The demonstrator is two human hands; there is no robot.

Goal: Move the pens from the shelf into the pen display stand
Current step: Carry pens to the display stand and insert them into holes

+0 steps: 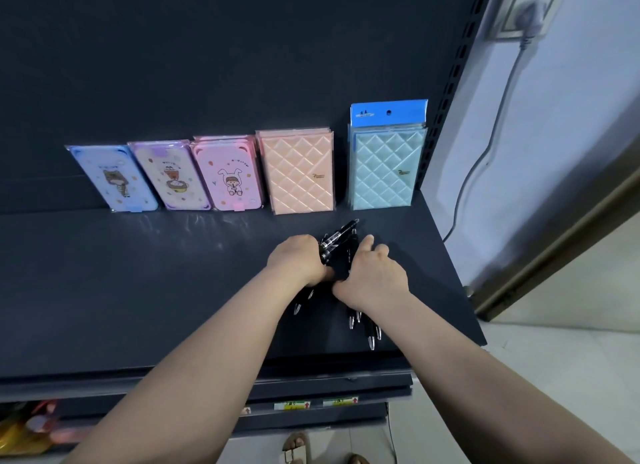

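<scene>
Between both hands' grip [332, 266] on the shelf [138, 290] lie the pens [341, 236].

Shelf [138, 290]: dark, matt, smooth board with faint sheen near the back. Pens [341, 241]: glossy black plastic barrels, clear sections, bright metal tips. Peach notebook [298, 172] and pale blue notebook [384, 169]: quilted, pearly covers in shiny clear film. Cartoon cases [227, 174]: smooth plastic, film-wrapped. Upright rail [450, 92]: dark perforated metal.
</scene>
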